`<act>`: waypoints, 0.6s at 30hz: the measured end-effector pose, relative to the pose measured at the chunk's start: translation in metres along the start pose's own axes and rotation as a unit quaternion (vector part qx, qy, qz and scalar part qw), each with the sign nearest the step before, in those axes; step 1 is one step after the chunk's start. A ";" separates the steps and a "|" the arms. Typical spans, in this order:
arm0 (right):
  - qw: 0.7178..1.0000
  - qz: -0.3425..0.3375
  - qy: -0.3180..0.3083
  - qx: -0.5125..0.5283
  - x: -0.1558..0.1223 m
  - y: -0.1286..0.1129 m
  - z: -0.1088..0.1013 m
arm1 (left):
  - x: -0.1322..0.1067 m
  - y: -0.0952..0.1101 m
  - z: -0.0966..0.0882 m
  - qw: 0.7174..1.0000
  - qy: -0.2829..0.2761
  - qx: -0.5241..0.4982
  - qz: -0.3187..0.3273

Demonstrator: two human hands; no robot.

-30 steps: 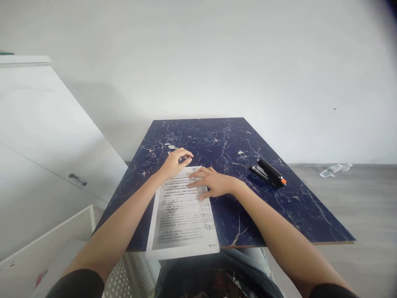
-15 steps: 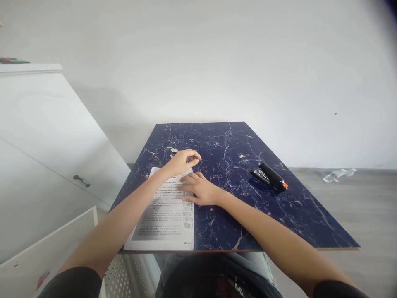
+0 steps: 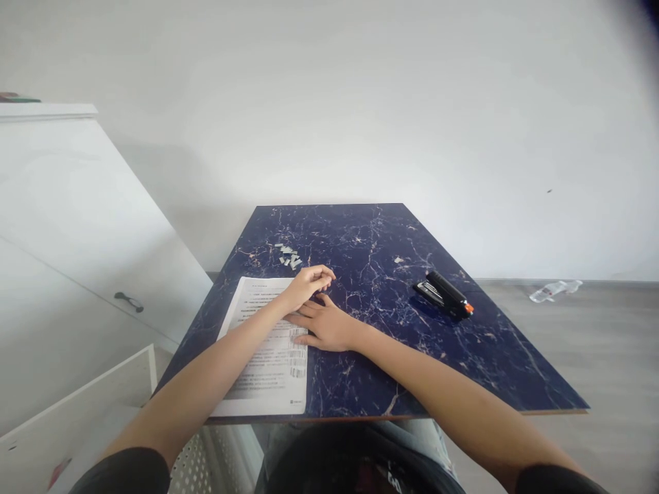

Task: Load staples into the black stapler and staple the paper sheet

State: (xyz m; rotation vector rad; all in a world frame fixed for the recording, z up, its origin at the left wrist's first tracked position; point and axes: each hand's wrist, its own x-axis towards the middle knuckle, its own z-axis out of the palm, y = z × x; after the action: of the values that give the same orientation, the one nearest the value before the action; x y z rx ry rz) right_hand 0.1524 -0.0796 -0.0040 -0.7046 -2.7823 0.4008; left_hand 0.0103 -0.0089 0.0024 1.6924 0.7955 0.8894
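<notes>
A printed sheet of paper (image 3: 257, 343) lies on the dark blue marbled table (image 3: 371, 240), at its near left. My right hand (image 3: 322, 322) rests flat on the sheet's right edge, fingers stretched out. My left hand (image 3: 309, 283) hovers over the sheet's far right corner with its fingertips pinched together; what they hold, if anything, is too small to see. A small heap of loose staples (image 3: 288, 254) lies just beyond the sheet. A black stapler (image 3: 443, 293) with an orange tip sits to the right, away from both hands.
A white cabinet (image 3: 77, 226) with a dark handle stands at the left, and a white perforated bin (image 3: 200, 460) sits below the table's near edge. A clear plastic bottle (image 3: 553, 289) lies on the grey floor at the right. A white wall is behind.
The sheet has slid to the left and a little farther onto the table. Both hands moved with it, and the staples near the far edge came into view.
</notes>
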 end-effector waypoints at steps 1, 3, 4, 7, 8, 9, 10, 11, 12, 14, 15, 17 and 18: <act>1.000 -0.003 0.001 0.001 0.000 0.000 -0.001 | 0.000 -0.001 -0.001 1.000 0.008 -0.025 0.000; 1.000 -0.008 0.000 0.000 -0.001 0.000 -0.002 | 0.000 -0.003 -0.003 0.998 0.018 -0.061 0.002; 1.000 -0.009 -0.002 -0.002 0.000 0.000 -0.003 | 0.000 -0.003 -0.003 0.997 0.017 -0.077 0.000; 1.000 -0.006 -0.013 -0.010 0.001 0.001 -0.003 | 0.001 -0.006 -0.006 0.989 0.020 -0.145 -0.004; 1.000 -0.005 -0.016 -0.013 0.001 0.002 -0.003 | 0.001 -0.006 -0.008 0.984 0.028 -0.178 -0.004; 1.000 -0.006 -0.019 -0.013 0.001 0.003 -0.003 | 0.001 -0.007 -0.009 0.977 0.038 -0.209 -0.003; 1.000 -0.009 -0.021 -0.013 0.001 0.005 -0.004 | 0.000 -0.007 -0.011 0.971 0.049 -0.236 -0.002; 1.000 -0.016 -0.023 -0.011 0.001 0.006 -0.005 | -0.001 -0.007 -0.013 0.965 0.057 -0.255 0.001; 0.999 -0.026 -0.025 -0.007 0.000 0.009 -0.008 | -0.002 -0.007 -0.015 0.962 0.064 -0.267 0.004; 0.998 -0.054 -0.028 0.008 -0.004 0.014 -0.016 | -0.005 -0.006 -0.016 0.961 0.076 -0.266 0.014; 0.997 -0.064 -0.027 0.017 -0.007 0.016 -0.023 | -0.006 -0.006 -0.017 0.963 0.082 -0.256 0.021; 0.998 -0.060 -0.011 0.034 -0.015 0.023 -0.039 | -0.009 -0.006 -0.016 0.969 0.092 -0.227 0.028; 0.999 -0.038 0.006 0.036 -0.020 0.027 -0.048 | -0.010 -0.007 -0.016 0.973 0.093 -0.211 0.028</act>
State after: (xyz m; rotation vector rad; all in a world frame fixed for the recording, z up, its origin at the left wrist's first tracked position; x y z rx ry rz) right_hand 0.1955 -0.0571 0.0289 -0.5795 -2.7583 0.4787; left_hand -0.0089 -0.0075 -0.0027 1.2751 0.6269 1.1780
